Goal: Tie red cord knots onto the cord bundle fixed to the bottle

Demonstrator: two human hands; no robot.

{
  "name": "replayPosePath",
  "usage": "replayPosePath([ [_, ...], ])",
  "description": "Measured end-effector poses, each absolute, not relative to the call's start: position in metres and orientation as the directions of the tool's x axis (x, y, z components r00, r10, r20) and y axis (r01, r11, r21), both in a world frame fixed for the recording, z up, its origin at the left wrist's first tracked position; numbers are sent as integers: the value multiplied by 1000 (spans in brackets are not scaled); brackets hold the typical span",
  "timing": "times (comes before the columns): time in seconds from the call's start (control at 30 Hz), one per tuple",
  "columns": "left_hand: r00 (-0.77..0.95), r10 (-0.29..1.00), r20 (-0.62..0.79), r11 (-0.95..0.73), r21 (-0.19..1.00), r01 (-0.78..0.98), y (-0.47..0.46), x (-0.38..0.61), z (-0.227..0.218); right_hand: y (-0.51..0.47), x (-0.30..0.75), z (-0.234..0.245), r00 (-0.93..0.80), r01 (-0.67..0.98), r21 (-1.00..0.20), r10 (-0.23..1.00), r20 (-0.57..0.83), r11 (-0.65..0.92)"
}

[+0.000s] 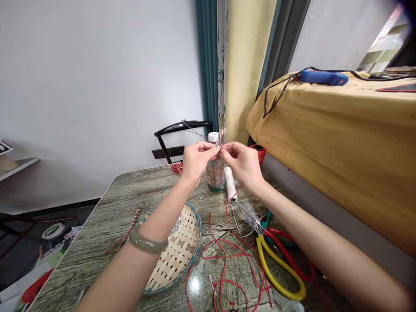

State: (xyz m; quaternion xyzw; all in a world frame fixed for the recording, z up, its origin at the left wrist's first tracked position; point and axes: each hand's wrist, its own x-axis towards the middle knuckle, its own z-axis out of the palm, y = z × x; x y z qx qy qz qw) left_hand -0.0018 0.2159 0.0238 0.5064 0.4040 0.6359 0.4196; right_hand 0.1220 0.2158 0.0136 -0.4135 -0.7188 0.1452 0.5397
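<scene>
**Desk-side:** What are the fingers doing?

**Remote:** I see both hands raised over the far part of the desk (97,242). The left hand (195,162) and the right hand (243,164) meet tip to tip. On each, the thumb and the first fingers (208,149) are pressed together, pinching 1 small knotted cord (219,149) between the 2 hands. Its frayed ends stick up above the pinch. I cannot tell how the knot itself sits.

**Desk-side:** What is closest to it?

**Remote:** A bottle (215,175) stands right behind the pinch, with its white cap just above the knuckles. A white thread spool (230,184) stands just beside the bottle, below the right hand.

**Desk-side:** How much room do the arms have?

**Remote:** It is crowded underneath them. A woven basket (182,249) lies under the left forearm, which wears a green bangle (146,243). Loose red cords (224,255) sprawl between the arms. Scissors (279,260) with 1 yellow and 1 red loop lie under the right forearm. A braided strip (134,219) lies just left of the basket, and beyond it I see bare desk out to the slanting left edge, with the floor below. On the right the desk ends near a yellow cloth (341,143) that hangs close by.
</scene>
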Motion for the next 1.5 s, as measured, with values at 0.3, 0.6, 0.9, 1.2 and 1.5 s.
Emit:
replayPosePath([
  [0.3,32,954,298,-287,939,-192,217,-10,20,227,125,11,-110,391,-683,768,631,618],
  [0.6,24,946,323,-307,920,-243,219,-7,16,215,125,14,-101,467,-571,682,724,675],
  [0.9,-20,932,362,-361,924,-126,219,-8,15,219,127,14,-151,557,-479,650,745,678],
  [1.2,-36,897,440,-439,898,43,223,-2,16,224,123,8,-86,589,-506,672,736,630],
  [1.5,-15,880,475,-468,870,153,226,-2,15,224,125,15,25,371,-683,729,684,628],
])
